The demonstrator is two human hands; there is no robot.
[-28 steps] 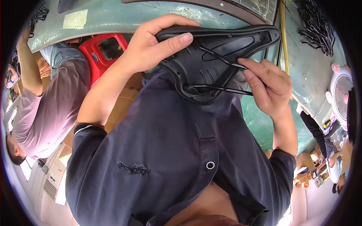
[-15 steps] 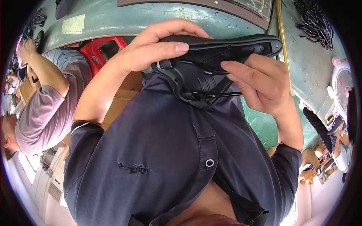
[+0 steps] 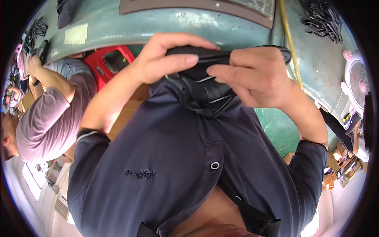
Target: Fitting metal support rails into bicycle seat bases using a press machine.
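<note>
A black bicycle saddle (image 3: pixel 202 94) rests tilted against my lap, its underside facing me and its narrow nose pointing right. My left hand (image 3: pixel 166 59) clasps the wide end, thumb on the near rim and fingers over the far side. My right hand (image 3: pixel 256 77) is closed over the middle of the underside, thumb and forefinger together at the saddle's thin dark rail. That hand hides much of the rail and part of the nose.
A green-topped table (image 3: pixel 173 23) with a brown-edged board (image 3: pixel 197 10) lies ahead. Black rods (image 3: pixel 323 21) are heaped at the far right, near a white fan (image 3: pixel 356 85). At left, a co-worker (image 3: pixel 49 114) sits by a red stool (image 3: pixel 103 67).
My right hand has slid left along the saddle's underside, from near the nose toward the middle. The saddle has tipped and sits slightly lower; my left hand keeps its hold.
</note>
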